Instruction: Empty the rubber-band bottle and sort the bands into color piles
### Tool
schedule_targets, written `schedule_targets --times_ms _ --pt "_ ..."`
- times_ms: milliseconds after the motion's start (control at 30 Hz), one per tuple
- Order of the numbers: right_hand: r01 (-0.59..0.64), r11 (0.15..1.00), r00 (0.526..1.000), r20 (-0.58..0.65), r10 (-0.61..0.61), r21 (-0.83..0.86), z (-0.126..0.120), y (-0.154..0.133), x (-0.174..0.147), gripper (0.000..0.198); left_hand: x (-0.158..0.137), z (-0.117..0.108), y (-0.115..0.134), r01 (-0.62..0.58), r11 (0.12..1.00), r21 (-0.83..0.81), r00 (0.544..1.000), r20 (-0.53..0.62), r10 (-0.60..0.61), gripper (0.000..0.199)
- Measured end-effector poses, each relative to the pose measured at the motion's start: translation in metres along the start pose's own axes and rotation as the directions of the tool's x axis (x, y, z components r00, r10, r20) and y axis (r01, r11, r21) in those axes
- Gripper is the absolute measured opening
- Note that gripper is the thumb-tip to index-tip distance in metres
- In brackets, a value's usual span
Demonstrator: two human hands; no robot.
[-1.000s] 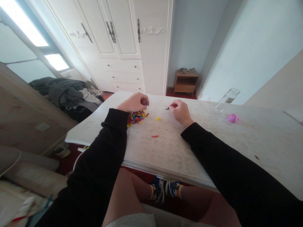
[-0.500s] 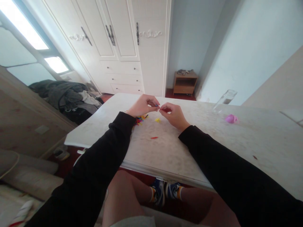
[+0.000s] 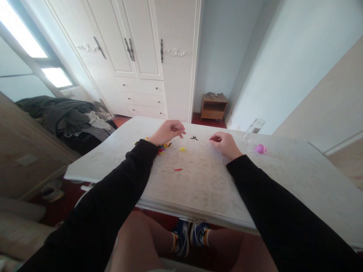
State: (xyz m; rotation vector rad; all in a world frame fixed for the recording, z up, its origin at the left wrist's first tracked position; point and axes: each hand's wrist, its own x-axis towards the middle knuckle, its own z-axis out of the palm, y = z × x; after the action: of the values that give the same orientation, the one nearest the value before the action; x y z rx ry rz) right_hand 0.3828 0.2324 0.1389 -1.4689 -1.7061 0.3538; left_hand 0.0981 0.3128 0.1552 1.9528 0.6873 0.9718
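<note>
Thin black bits (image 3: 194,138) lay crossed on the whitish surface (image 3: 204,185), longest from left to right. Beside them, the left hand (image 3: 168,132) was loosely spread; whether the right hand (image 3: 226,144) pinched anything, I couldn't tell.

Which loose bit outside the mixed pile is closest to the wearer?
The red piece: it lies alone, lower in view than the yellow bits and the black bits.

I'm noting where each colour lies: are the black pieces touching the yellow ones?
No, the black pieces lie apart from the yellow pieces, with tabletop showing between them.
</note>
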Motion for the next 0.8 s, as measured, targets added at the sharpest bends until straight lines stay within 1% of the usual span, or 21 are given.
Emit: schedule_targets --times_ms 67,133,300,367,467,600,700,733,800 --pt "-0.058 0.998 0.995 0.076 0.057 0.010 -0.004 0.005 -0.004 0.005 0.000 0.001 0.000 0.021 0.999 -0.036 1.000 0.005 -0.020 0.026" --pt "-0.097 0.995 0.987 0.129 0.092 0.030 -0.002 0.006 -0.005 0.006 -0.001 0.001 -0.001 0.041 0.997 -0.063 0.999 0.021 -0.040 0.033" --pt "-0.104 0.995 0.978 0.182 0.103 0.000 0.007 -0.002 -0.002 0.003 0.000 0.001 -0.005 0.010 0.997 -0.071 0.999 0.040 -0.007 0.040" --pt "-0.113 0.993 0.979 0.168 0.117 -0.037 0.008 -0.003 -0.001 0.005 0.000 0.001 -0.006 0.003 0.999 -0.052 0.999 0.038 -0.001 0.040" --pt "-0.140 0.986 0.982 0.113 0.150 -0.092 0.009 -0.002 0.001 0.009 0.000 0.001 -0.007 0.010 1.000 -0.028 0.999 0.034 -0.009 0.040" --pt "-0.147 0.983 0.985 0.073 0.155 -0.110 0.011 0.000 0.003 0.008 -0.001 0.000 -0.005 0.015 1.000 -0.006 0.999 0.031 -0.015 0.042" --pt "-0.111 0.988 0.993 0.025 0.114 -0.106 0.011 -0.002 0.003 0.007 -0.002 0.003 -0.001 0.006 1.000 0.027 1.000 -0.017 -0.005 0.045" --pt "-0.071 0.992 0.997 -0.001 0.071 -0.102 0.011 -0.005 0.002 0.007 -0.002 0.005 0.001 0.003 0.999 0.033 0.999 -0.037 -0.002 0.045" --pt "0.064 0.995 0.997 -0.044 -0.067 -0.082 0.013 -0.013 -0.001 0.008 -0.003 0.010 0.003 0.001 0.999 0.033 0.999 -0.050 0.000 0.046"
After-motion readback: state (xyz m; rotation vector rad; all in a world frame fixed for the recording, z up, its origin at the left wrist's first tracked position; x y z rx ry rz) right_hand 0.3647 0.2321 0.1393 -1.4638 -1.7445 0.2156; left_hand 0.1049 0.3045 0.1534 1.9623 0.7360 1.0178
